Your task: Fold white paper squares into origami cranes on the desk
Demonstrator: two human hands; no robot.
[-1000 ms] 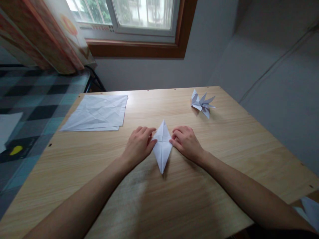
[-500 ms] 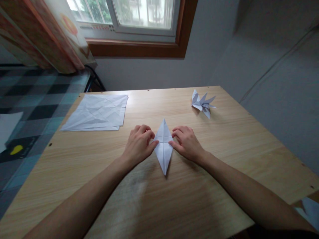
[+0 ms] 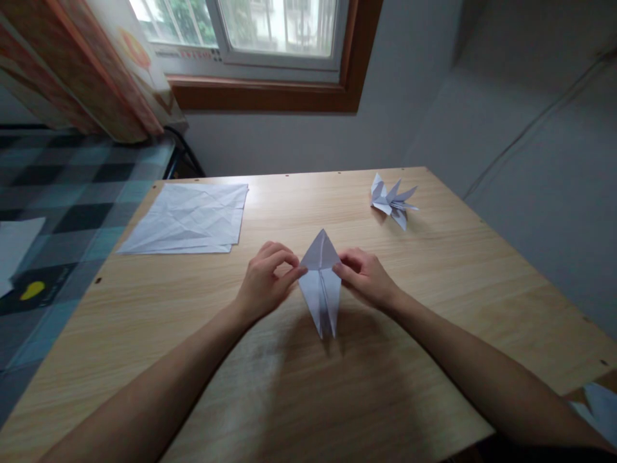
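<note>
A piece of folded white paper is held in front of me between both hands, casting a shadow on the table below. It has a pointed top, a crosswise crease at its middle, and two narrow points spread apart at the bottom. My left hand pinches its left corner between thumb and forefinger. On the other side, my right hand pinches the right corner, with the thumb on the near face and the remaining fingers curled behind.
Creased white sheets lie stacked at the back left of the wooden table. A spiky folded paper piece sits at the back right. Left of the table is a checked cloth surface; a window is behind.
The folded paper has lifted and tilted, and its single bottom point has parted into two. Its upper part looks wider. Both hands stay at the side corners, shifted slightly.
</note>
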